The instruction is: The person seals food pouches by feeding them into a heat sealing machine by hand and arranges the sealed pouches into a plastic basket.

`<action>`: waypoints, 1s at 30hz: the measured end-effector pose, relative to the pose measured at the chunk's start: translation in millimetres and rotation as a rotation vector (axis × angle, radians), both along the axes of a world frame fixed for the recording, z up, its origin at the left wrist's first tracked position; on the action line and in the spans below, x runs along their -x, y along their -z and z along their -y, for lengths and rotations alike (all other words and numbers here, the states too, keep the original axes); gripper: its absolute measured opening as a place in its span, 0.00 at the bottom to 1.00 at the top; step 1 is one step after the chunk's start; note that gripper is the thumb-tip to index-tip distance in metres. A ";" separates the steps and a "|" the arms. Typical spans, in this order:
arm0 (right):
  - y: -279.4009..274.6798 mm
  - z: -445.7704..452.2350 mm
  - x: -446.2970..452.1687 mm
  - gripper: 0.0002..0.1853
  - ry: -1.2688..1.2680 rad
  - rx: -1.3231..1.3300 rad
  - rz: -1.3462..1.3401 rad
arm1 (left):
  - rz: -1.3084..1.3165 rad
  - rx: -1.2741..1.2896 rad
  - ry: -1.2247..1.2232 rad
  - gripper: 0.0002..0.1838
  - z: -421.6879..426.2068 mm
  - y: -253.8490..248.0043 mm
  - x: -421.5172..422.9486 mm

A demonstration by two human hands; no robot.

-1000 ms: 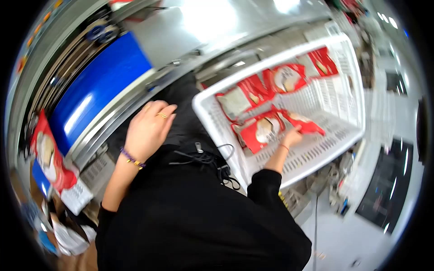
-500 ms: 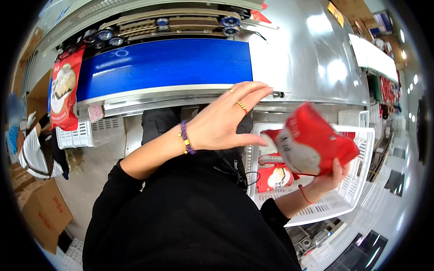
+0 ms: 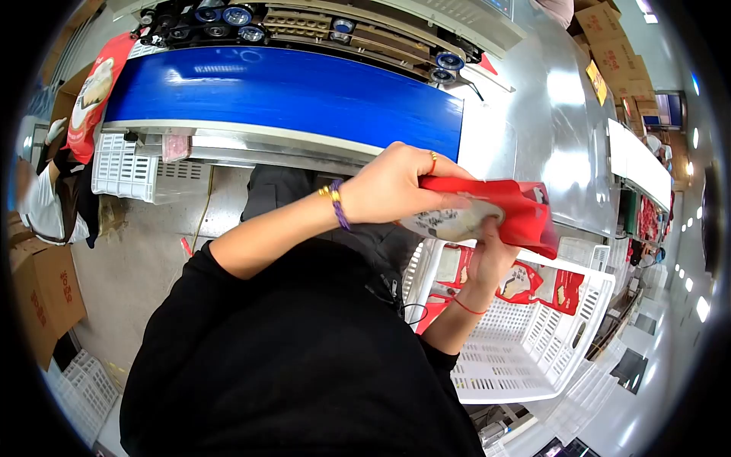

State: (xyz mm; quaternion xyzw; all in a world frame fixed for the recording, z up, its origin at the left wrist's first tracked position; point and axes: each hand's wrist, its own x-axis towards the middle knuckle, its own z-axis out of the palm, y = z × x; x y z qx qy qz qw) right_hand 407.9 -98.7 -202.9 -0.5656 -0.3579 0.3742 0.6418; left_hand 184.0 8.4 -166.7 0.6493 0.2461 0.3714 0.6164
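Observation:
A red food bag with a pale printed panel is between my two hands, tilted above the near edge of the metal table. My left hand, wearing a purple bead bracelet, is closed on the bag's left edge with the thumb on its printed side. From below, my right hand, with a red string at the wrist, grips the same bag. Under my right arm stands a white plastic basket with several similar red bags lying towards its far side.
A blue conveyor belt runs across in front, beside a machine with rollers. Another red bag lies at its left end. A metal table extends right. At far left are a person and a cardboard box.
My left hand was open and apart from the bag; now it grips the bag's edge. My right hand has brought the bag left and up. The view has shifted.

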 end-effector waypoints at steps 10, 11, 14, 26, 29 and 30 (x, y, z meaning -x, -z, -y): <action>-6.7 -40.7 -54.6 0.15 0.284 -0.037 0.125 | -0.146 -0.039 -0.194 0.11 -56.2 30.5 -64.8; -4.8 -46.0 -61.6 0.15 0.283 0.002 0.230 | -0.157 0.102 -0.237 0.11 -60.1 32.9 -73.8; 4.0 -60.7 -80.3 0.15 0.270 -0.046 0.227 | -0.118 0.186 -0.231 0.12 -68.6 37.6 -84.8; -8.5 -132.8 -138.1 0.14 0.062 0.231 0.123 | 0.071 0.639 -0.318 0.13 -113.3 56.2 -97.4; -2.2 -155.7 -119.3 0.12 0.043 0.191 0.118 | 0.075 0.665 -0.385 0.14 -125.1 58.4 -77.4; -0.9 -161.8 -110.1 0.13 0.036 0.171 0.117 | 0.084 0.662 -0.397 0.14 -128.6 58.8 -68.3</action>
